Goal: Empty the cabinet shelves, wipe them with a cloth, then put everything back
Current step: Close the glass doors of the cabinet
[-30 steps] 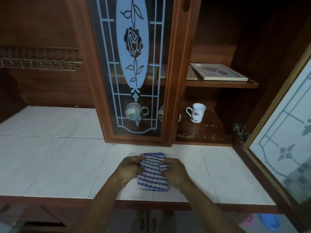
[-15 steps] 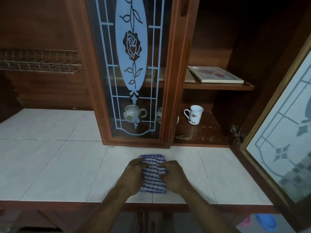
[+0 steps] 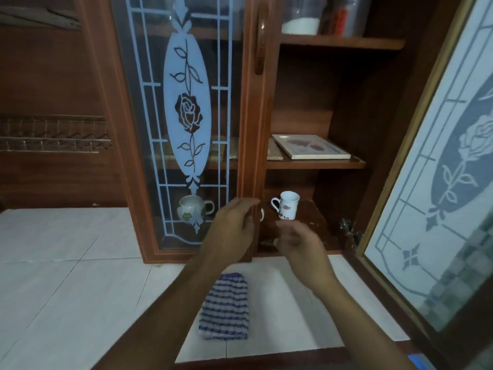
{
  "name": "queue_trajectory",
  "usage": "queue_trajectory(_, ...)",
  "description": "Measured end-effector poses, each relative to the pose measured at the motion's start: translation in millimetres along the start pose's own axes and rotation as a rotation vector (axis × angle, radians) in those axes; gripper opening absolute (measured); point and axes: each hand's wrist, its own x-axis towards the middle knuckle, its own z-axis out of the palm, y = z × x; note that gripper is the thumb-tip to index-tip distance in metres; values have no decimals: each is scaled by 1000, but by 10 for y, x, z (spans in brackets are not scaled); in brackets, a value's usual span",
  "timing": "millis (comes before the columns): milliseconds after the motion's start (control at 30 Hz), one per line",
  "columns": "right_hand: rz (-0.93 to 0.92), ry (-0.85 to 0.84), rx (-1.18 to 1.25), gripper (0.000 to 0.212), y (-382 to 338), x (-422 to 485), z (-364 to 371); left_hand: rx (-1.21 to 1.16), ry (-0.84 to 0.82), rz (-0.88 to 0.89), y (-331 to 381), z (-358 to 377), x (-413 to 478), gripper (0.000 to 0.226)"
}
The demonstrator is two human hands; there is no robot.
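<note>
One wide-angle camera, worn on the head, faced forward and slightly down, near the cabinet. The worktop filled the lower frame, with the shelves above it. The open door cut the right edge. Both forearms entered from the bottom edge.

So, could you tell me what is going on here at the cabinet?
A person's left hand and right hand, both empty, hover before the cabinet's open bottom shelf, near a white mug. The folded blue-striped cloth lies on the tiled counter, untouched. The shelves are not yet emptied: a picture frame and jars sit above.
</note>
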Motion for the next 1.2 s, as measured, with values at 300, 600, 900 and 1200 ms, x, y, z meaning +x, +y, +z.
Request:
queue_trajectory(300,-420,390,-161,41,-1319,52,-1311,-142,182,324,1381,-389,1077,49)
queue_trajectory(600,-539,647,-349,39,-1857,-268,-2146,-245,176,548,2388,-412,1583,48)
queue_trajectory(900,-660,1085,-556,28,-1972,-569,-2909,-416,75,672,3483,-299,1775,51)
queue_trajectory(1200,-372,944,-236,32,-1672,-471,-3292,-334,-95,534,4089,-69,1785,89)
